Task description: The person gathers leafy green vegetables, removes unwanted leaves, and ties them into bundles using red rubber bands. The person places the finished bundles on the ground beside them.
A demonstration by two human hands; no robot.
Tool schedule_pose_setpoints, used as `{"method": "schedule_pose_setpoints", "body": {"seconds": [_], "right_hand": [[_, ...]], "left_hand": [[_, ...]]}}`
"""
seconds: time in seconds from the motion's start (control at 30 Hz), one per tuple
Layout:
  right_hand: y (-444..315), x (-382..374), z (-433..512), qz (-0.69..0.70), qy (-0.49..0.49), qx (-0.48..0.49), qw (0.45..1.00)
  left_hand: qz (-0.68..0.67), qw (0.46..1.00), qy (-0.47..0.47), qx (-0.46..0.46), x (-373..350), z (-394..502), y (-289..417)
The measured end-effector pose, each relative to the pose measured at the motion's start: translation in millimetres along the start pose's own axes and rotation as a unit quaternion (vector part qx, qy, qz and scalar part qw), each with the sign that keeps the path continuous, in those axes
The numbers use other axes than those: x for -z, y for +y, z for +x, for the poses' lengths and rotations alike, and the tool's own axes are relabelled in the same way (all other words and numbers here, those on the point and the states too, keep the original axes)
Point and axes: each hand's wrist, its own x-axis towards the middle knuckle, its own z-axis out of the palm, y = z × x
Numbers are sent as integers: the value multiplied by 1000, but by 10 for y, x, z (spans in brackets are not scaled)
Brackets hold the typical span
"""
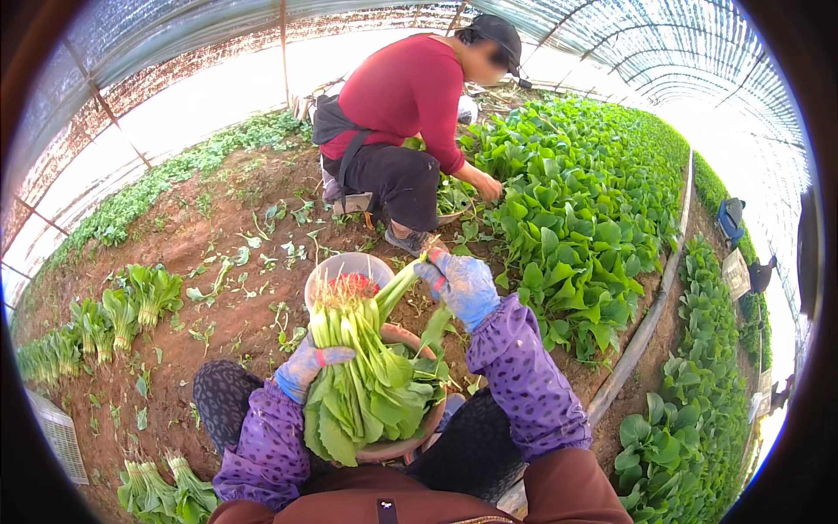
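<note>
My left hand [308, 368], in a soiled blue glove, grips a thick bunch of leafy greens [347, 380], its roots pointing away from me and its leaves towards me. In my right hand [461, 285], gloved the same way, are the root ends of a few more stalks [398, 289], held slanting beside the bunch. Beneath the bunch, a brown basin [433, 426] between my knees contains loose leaves. Just beyond it stands a pale plastic bucket [319, 270] with something red [357, 283] inside, partly hidden by the roots.
A co-worker [406, 98] sits ahead, one hand at the dense bed of greens [563, 216]. Bundled greens [154, 295] stand at left; more bundles [157, 488] lie lower left near a plastic crate [59, 435]. A long pipe [645, 340] runs along the right.
</note>
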Motion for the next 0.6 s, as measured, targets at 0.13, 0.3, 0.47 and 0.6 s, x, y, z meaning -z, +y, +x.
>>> {"method": "schedule_pose_setpoints", "body": {"seconds": [0.13,0.3,0.47,0.6], "right_hand": [[-7,113,37,-24,45,42,998],[110,373,51,575,-7,-184,798],[57,59,-95,508,-222,-132,822],[-197,-286,-176,675,-177,-196,689]], "left_hand": [[23,1000,-1,-2,-9,4,43],[-88,995,-37,21,8,-39,21],[-61,997,-39,31,103,-19,-10],[-32,999,-37,17,205,10,-107]]}}
